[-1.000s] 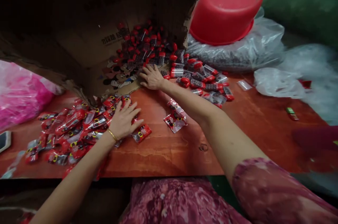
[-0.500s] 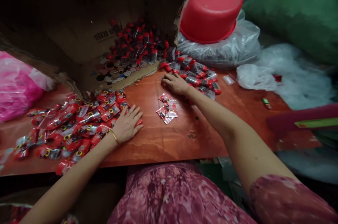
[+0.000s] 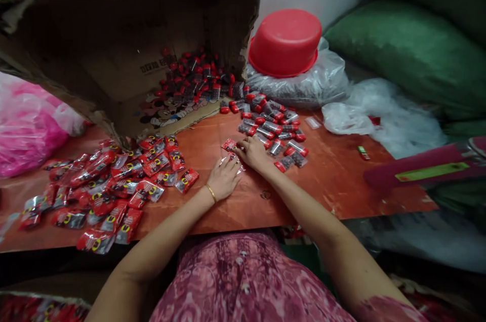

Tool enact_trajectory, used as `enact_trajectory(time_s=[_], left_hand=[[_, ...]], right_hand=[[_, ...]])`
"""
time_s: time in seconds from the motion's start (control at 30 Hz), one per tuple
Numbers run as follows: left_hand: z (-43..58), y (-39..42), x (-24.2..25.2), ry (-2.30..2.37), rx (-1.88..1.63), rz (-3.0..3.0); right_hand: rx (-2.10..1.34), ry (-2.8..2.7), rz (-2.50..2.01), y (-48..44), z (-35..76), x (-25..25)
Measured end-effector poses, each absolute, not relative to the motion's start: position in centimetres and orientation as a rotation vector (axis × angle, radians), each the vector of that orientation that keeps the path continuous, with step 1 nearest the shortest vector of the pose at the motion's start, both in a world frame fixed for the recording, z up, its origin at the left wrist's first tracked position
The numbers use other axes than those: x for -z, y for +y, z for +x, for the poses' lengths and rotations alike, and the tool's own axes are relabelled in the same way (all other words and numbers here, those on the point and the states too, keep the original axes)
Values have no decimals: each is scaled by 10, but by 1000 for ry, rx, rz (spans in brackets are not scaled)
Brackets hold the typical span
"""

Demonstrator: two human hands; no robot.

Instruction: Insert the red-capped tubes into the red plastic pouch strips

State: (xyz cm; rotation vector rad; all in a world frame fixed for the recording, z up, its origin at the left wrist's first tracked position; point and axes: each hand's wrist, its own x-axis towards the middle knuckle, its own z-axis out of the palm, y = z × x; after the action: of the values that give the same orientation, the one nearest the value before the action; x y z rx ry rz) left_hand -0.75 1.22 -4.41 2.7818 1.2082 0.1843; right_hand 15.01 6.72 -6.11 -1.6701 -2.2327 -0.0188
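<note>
My left hand (image 3: pixel 224 178), a gold bangle on its wrist, lies over a few small clear-and-red sachets (image 3: pixel 230 146) in the middle of the red-brown table (image 3: pixel 326 180); its fingers are curled over them. My right hand (image 3: pixel 253 152) rests beside it, fingers bent onto the same sachets and next to a cluster of red-capped clear tubes (image 3: pixel 271 127). A heap of filled red packets (image 3: pixel 114 185) lies to the left of my left hand.
A torn cardboard box (image 3: pixel 125 48) lies on its side at the back, spilling red-capped tubes. A red basin (image 3: pixel 284 43) sits upturned on a clear plastic bag. Pink bag at left (image 3: pixel 26 129), green sack (image 3: pixel 410 48) and crumpled plastic (image 3: pixel 383 119) at right.
My right hand pulled back from the box mouth to the sachets at the table's middle, dragging tubes along. My left hand left the packet heap and moved right to meet it.
</note>
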Motion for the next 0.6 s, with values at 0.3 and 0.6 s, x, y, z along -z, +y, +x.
enact_trajectory(time_s=[0.3,0.6], left_hand=[[-14,6,56,1625,-307,2552],[-13,15,44,1652,-429,2424]], right_hand=[[-180,-2161,-1783,71,133,58],[-251,-2163,-1711,70,152,61]])
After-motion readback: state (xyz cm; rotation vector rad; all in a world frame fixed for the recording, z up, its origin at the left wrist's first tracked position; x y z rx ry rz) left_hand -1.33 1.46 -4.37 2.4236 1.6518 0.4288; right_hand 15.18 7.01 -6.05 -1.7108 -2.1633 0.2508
